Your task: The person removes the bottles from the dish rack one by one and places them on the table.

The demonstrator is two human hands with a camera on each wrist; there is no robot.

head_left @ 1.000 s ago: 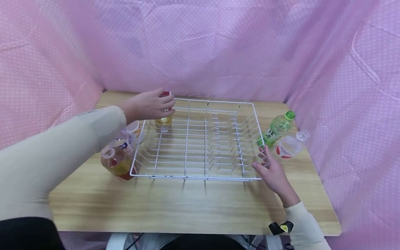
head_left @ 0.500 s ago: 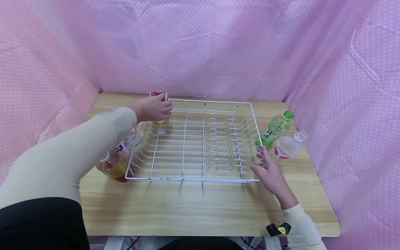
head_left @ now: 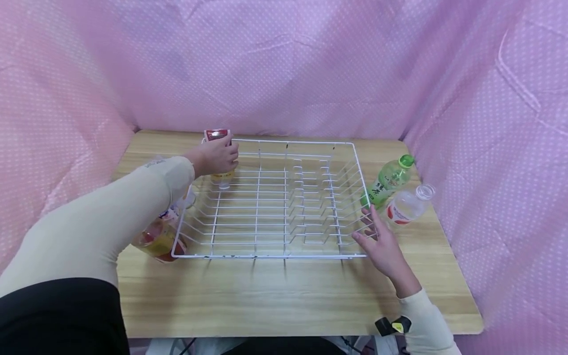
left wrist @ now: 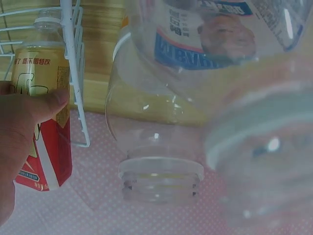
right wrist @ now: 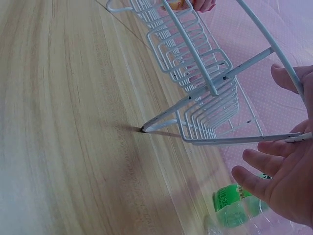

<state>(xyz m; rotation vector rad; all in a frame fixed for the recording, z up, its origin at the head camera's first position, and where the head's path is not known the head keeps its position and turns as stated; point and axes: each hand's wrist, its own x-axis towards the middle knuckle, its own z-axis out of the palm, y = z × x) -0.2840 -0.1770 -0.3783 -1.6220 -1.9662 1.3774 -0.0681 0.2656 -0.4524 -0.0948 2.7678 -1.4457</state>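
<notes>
My left hand grips a plastic bottle with a red and yellow label at the back left of a white wire dish rack. The bottle is upside down, its clear neck low over the rack's wires and its red base up. In the left wrist view, the thumb lies across the label of that bottle, beside the rack's wall. At the front right corner, my right hand touches the rack. Its fingers are spread and loosely extended, with the rim wire between thumb and fingers.
Right of the rack are a green-capped tea bottle and an uncapped clear bottle. Left of it, partly behind my sleeve, an amber drink bottle stands near clear bottles. Pink dotted cloth surrounds the wooden table.
My left forearm has swung in, covering more of the left-hand bottles. The fingers have drawn closer round the bottle, and its red base shows more. My right hand stays at the rack's corner.
</notes>
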